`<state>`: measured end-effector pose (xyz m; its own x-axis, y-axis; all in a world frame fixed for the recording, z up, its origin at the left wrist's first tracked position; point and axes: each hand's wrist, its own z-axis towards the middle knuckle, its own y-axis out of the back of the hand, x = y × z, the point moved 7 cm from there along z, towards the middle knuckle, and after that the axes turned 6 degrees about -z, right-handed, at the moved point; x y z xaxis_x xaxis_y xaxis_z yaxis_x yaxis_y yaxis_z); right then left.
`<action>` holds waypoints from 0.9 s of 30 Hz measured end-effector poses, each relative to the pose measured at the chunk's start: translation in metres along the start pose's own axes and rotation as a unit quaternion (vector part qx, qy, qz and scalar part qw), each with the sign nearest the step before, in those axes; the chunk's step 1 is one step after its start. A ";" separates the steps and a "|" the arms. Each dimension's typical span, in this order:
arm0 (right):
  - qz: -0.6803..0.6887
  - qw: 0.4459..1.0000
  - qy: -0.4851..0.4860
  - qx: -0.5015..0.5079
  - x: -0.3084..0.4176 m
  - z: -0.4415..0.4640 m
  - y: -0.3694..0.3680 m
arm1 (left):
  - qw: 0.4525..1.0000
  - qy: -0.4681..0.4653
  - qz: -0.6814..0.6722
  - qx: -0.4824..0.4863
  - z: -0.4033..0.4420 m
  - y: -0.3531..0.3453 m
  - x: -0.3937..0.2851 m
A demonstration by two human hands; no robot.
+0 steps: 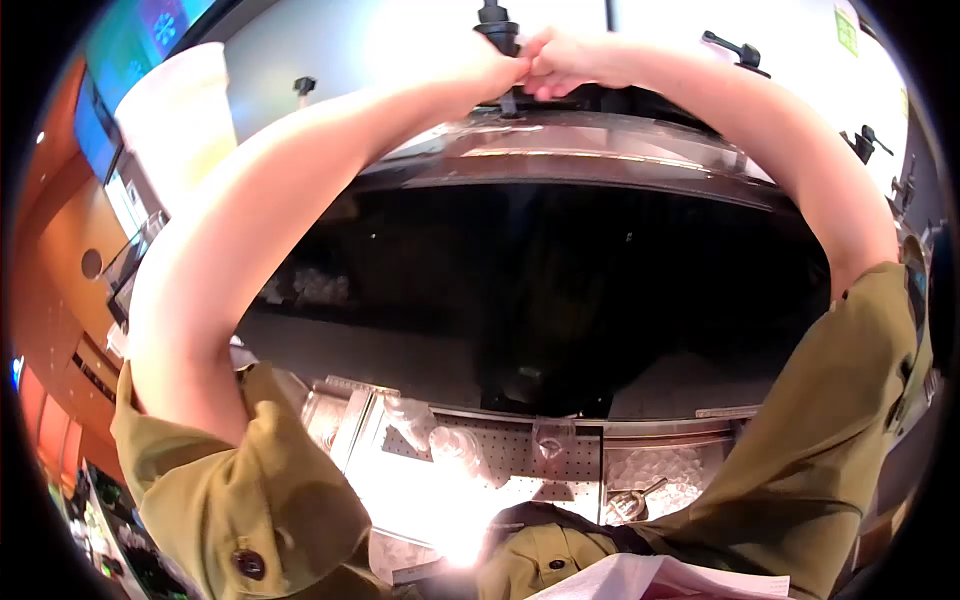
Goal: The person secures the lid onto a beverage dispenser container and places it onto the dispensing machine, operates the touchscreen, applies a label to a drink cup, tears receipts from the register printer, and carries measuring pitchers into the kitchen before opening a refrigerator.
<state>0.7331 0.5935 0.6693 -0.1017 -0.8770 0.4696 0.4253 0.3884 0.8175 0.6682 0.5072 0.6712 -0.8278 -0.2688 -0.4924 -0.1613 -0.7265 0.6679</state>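
Observation:
Both my arms reach up and forward over a dark glossy counter panel (560, 270). At the top of the view, my left hand (492, 70) is closed at a black upright fitting (497, 28), whose stem comes out below the fingers. My right hand (568, 62) meets it from the other side with its fingers curled, the fingertips touching those of my left hand. Whatever lies between the fingers is hidden or too small to make out.
Similar black fittings (737, 50) stand along the far side. A tall white container (180, 125) is at the left. Below the panel, several clear glasses (455, 450) rest on a perforated tray (510, 455), beside an ice bin (660, 470) with a metal scoop (630, 503).

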 end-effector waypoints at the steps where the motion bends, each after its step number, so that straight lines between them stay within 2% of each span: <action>1: -0.065 0.997 -0.013 0.025 0.007 -0.002 0.005 | 0.999 0.012 -0.002 0.034 0.000 0.001 0.001; 2: -0.144 0.989 -0.027 -0.007 0.013 -0.004 0.014 | 0.998 0.000 0.017 0.062 -0.003 0.004 0.004; 3: -0.149 0.988 -0.004 -0.048 0.015 -0.001 0.024 | 0.995 -0.016 0.036 0.090 -0.007 0.007 -0.001; 4: -0.140 0.984 0.031 -0.105 0.014 0.003 0.039 | 0.993 0.007 0.116 0.014 -0.009 0.011 -0.001; 5: -0.128 0.977 0.064 -0.161 0.014 0.008 0.054 | 0.996 0.008 0.090 0.019 -0.005 0.008 0.003; 6: -0.239 0.934 0.138 -0.225 0.026 0.020 0.068 | 0.997 0.015 0.072 0.012 -0.005 0.007 0.004; 8: -0.170 0.913 0.227 -0.292 0.043 0.007 0.073 | 0.998 0.021 0.064 -0.006 -0.010 0.008 0.001; 9: -0.144 0.900 0.277 -0.304 0.054 0.005 0.072 | 0.997 0.022 0.074 -0.017 -0.017 0.010 -0.005; 12: -0.119 0.932 0.251 -0.231 0.077 0.014 0.057 | 0.991 0.011 0.124 -0.051 -0.020 0.011 -0.011; 13: -0.132 0.946 0.205 -0.215 0.084 0.015 0.054 | 0.987 -0.005 0.150 -0.062 -0.019 0.015 -0.009; 15: -0.110 0.921 0.244 -0.285 0.080 0.019 0.055 | 0.995 -0.003 0.046 0.086 -0.018 0.013 -0.001; 16: -0.167 0.951 0.217 -0.141 0.088 0.011 0.049 | 0.995 -0.008 0.023 0.093 -0.023 0.019 -0.002; 17: -0.107 0.945 0.250 -0.183 0.082 0.008 0.048 | 0.992 -0.020 0.068 0.102 -0.031 0.025 0.002; 19: -0.091 0.969 0.182 -0.136 0.096 -0.017 0.033 | 0.989 -0.096 0.109 0.041 -0.078 0.054 0.000; 20: -0.136 0.966 0.203 -0.089 0.089 0.011 0.025 | 0.992 -0.109 0.065 0.008 -0.107 0.070 0.000; 21: -0.252 0.947 0.175 -0.098 0.090 0.025 0.016 | 0.992 -0.124 0.023 -0.026 -0.133 0.082 0.001; 23: -0.366 0.922 0.129 -0.012 0.101 0.049 0.013 | 0.970 -0.180 -0.047 -0.159 -0.159 0.094 0.014; 24: -0.325 0.938 0.121 0.016 0.097 0.056 0.016 | 0.956 -0.204 -0.051 -0.203 -0.167 0.093 0.018; 25: -0.339 0.918 0.195 -0.064 0.099 0.067 0.023 | 0.902 -0.302 -0.024 -0.308 -0.181 0.091 0.014; 27: -0.360 0.842 0.334 -0.223 0.082 0.088 0.033 | 0.830 -0.387 0.030 -0.401 -0.189 0.083 0.018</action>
<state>0.6599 0.5599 0.7643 -0.0121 -0.8611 -0.5083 0.7798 -0.3264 0.5342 0.7415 0.3227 0.6123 -0.9687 -0.0587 0.2411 0.0451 -0.9971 -0.0613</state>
